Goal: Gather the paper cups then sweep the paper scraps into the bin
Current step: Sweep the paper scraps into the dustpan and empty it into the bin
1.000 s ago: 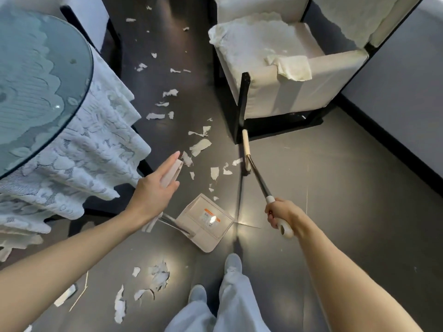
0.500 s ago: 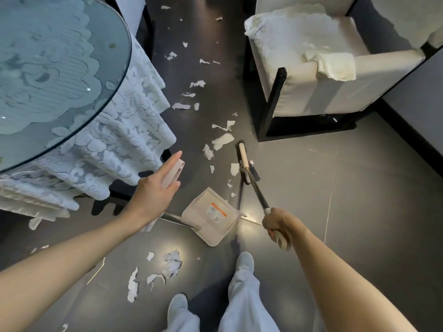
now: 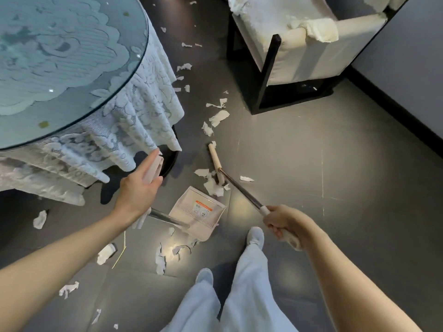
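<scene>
Two grips were both occupied. My left grip (image 3: 140,188) was wrapped on the white upright handle of the dustpan (image 3: 200,213), with one finger laid straight along it. My right grip (image 3: 285,221) was clamped around the pale end of the broom (image 3: 242,190). The dustpan sat on the dark floor (image 3: 335,164) just ahead of my shoes (image 3: 255,236). The broom head (image 3: 215,161) rested on the floor just beyond the pan's far edge, and a small heap of paper scraps (image 3: 212,185) lay between the two, touching both. More scraps trailed off between the lace-draped desk (image 3: 72,56) and the armchair (image 3: 299,51). Others lay behind the pan, near my feet and off to the left.
</scene>
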Demonstrator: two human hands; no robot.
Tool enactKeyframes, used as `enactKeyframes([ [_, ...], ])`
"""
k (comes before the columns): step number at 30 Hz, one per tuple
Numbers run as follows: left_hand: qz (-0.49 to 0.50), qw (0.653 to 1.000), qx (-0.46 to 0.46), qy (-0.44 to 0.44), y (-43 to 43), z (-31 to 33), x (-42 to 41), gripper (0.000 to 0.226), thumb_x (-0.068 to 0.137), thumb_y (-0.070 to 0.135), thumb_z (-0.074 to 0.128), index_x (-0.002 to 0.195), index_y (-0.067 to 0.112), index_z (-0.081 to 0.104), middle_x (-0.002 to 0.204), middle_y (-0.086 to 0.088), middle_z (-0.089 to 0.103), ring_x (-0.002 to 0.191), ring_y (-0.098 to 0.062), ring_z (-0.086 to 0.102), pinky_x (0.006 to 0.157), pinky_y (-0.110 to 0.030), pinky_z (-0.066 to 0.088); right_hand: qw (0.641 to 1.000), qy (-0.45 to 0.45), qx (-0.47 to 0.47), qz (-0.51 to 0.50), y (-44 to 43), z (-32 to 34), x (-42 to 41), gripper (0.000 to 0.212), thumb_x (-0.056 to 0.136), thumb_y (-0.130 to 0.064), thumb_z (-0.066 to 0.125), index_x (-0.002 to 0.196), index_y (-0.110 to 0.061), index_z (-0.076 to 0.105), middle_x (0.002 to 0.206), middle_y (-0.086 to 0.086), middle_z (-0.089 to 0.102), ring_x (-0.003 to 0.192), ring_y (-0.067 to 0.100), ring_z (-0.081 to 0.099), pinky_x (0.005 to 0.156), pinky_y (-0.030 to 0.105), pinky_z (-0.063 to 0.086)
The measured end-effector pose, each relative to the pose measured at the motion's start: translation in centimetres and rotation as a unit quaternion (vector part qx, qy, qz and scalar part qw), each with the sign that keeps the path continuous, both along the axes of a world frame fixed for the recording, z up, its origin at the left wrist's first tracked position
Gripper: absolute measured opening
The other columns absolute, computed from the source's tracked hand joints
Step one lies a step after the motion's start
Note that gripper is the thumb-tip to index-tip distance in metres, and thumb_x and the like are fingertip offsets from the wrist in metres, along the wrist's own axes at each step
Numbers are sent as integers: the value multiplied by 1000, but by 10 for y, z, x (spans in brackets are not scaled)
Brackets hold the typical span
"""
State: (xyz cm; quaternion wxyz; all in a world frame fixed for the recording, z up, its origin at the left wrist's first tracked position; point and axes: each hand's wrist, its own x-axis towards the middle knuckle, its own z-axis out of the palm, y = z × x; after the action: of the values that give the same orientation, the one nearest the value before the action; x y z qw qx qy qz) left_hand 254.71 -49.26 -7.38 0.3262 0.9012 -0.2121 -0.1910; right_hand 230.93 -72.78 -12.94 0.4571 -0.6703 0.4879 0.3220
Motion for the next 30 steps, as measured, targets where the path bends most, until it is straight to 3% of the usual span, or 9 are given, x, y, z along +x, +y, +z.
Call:
enactKeyframes([
  [5,-13,1000,20,-10,15,2,1,63,93,21,58,143,51,34,129,-16,60,114,-38,56,95,-45,45,994,-35,-55,-86,16,5,-15,39,67,-7,40,99,-19,59,43,6,51,41,21,48,49,28,41],
  [10,8,1000,-3,-16,18,4,6,63,92,19,58,141,51,35,127,-13,62,109,-36,56,85,-37,41,990,-18,-109,-82,13,-5,-6,23,76,-3,40,91,-13,54,42,3,56,41,21,53,45,23,42],
  [14,12,1000,-19,-16,14,7,13,63,93,20,57,140,54,34,134,-4,58,103,-31,59,86,-36,47,994,-9,-36,-101,28,-15,-5,17,83,-8,61,98,-5,52,54,8,54,45,21,50,52,29,44],
  [17,17,999,-26,-11,5,7,17,63,93,18,57,142,51,35,140,5,52,118,-25,52,95,-28,39,997,4,13,-77,50,-15,-7,30,87,-12,64,113,-6,51,65,7,52,52,18,48,62,31,45],
  [19,4,1000,-30,-8,-3,7,18,63,93,17,57,142,50,35,142,10,49,124,-21,49,96,-23,34,994,2,54,-90,61,-10,-7,33,88,-15,65,118,-9,51,65,6,49,48,14,45,55,28,45],
  [22,-24,999,-28,-1,-10,9,15,64,93,18,57,142,51,34,141,3,51,122,-24,52,97,-28,38,983,-18,93,-154,57,1,-7,33,89,-11,65,120,-11,53,57,5,44,38,11,38,40,20,37],
  [26,-31,999,-28,-6,-21,13,18,63,92,20,56,140,54,34,138,-2,56,113,-30,57,93,-34,44,975,-48,87,-197,28,18,-2,34,90,-8,63,122,-10,55,45,1,41,34,9,35,36,16,34],
  [28,-26,999,-32,-11,-30,14,24,62,92,20,57,141,52,35,136,2,56,109,-26,58,88,-30,44,979,-64,67,-183,15,23,6,32,89,-7,63,120,-9,54,39,0,41,34,11,37,39,20,35],
  [30,-15,999,-40,-21,-41,15,31,62,92,20,57,141,51,36,126,7,61,96,-18,58,79,-18,42,984,-82,40,-155,-1,28,22,30,89,-7,63,117,-8,54,37,0,44,33,13,39,43,25,37],
])
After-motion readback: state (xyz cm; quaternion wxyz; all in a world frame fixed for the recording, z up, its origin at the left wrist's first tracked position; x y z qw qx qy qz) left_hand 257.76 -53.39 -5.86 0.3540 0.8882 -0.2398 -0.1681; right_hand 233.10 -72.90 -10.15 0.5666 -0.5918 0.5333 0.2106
